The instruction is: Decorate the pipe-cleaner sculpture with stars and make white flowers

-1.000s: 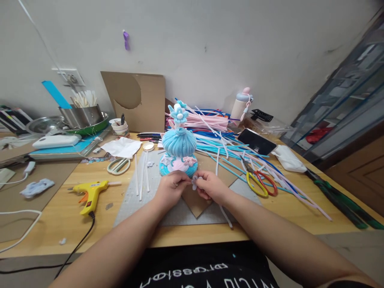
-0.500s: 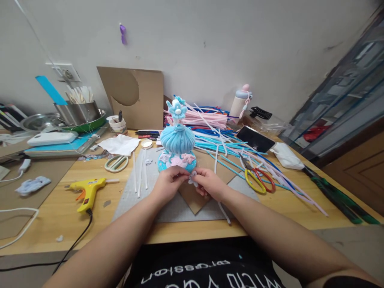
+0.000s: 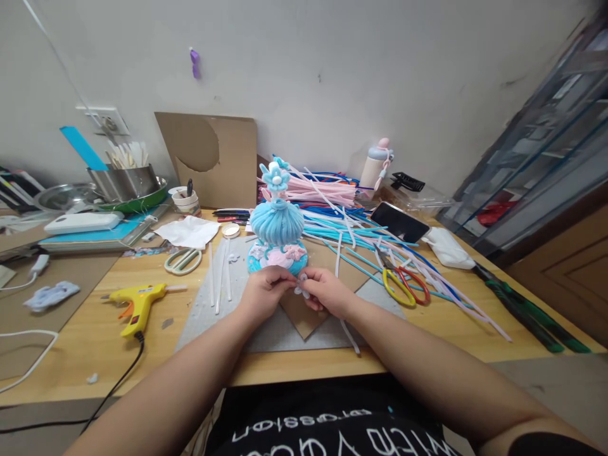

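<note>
Between my two hands is a small pale pipe-cleaner piece bent into loops (image 3: 303, 277), like petals. My left hand (image 3: 267, 290) pinches at its left side, fingers closed. The fingers of my right hand (image 3: 327, 291) are closed on its right side. Just behind them stands a pipe-cleaner figure (image 3: 277, 221) with a rounded blue pleated middle, a blue flower on top and a blue and pink base. A cardboard piece (image 3: 304, 320) lies under my hands on a grey mat (image 3: 204, 329).
To the left lies a yellow glue gun (image 3: 142, 301) with its cord. Scissors with yellow and red handles (image 3: 403, 285) rest on the right, near loose pipe cleaners (image 3: 351, 221). Green-handled pliers (image 3: 522, 310), a phone (image 3: 400, 223) and a bottle (image 3: 376, 164) are further right.
The view has shifted slightly, so the scene sits a little lower and further left. The looped piece has turned a little between my fingers; both hands keep their grip.
</note>
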`<state>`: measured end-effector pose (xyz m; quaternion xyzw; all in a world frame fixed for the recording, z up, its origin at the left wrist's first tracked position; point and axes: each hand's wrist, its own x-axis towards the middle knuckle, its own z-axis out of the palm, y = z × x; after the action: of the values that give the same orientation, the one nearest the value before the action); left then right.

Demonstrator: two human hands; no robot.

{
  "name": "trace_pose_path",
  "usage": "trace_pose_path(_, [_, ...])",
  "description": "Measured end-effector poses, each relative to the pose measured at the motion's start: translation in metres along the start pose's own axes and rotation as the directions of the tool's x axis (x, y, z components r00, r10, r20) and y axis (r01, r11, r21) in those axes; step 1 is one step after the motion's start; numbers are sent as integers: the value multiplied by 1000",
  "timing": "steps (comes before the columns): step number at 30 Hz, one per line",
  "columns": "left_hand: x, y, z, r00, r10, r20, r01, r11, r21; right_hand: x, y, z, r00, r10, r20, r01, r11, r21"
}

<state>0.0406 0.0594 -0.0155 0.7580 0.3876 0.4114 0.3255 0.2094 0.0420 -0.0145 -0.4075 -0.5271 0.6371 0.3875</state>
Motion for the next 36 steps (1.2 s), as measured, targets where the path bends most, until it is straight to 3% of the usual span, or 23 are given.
trace_pose_path(11, [0, 5, 3, 997, -76, 33, 80, 987, -137, 2, 1, -2, 1000, -9, -14, 8, 998, -62])
trace_pose_path(16, [2, 6, 9, 973, -212, 93, 232, 889, -395, 3, 1, -2, 999, -26, -43, 21, 994, -110])
trace_pose_path(21, [3, 4, 9, 962, -251, 106, 271, 849, -453, 5, 0, -4, 995, -25, -96, 17, 996, -86])
trace_pose_path(27, [3, 3, 8, 969, -235, 83, 246, 853, -461, 4, 3, -6, 996, -25, -83, 19, 998, -68])
trace_pose_path(36, [1, 2, 6, 983, -176, 49, 183, 938, -295, 2, -1, -5, 997, -45, -68, 40, 997, -64])
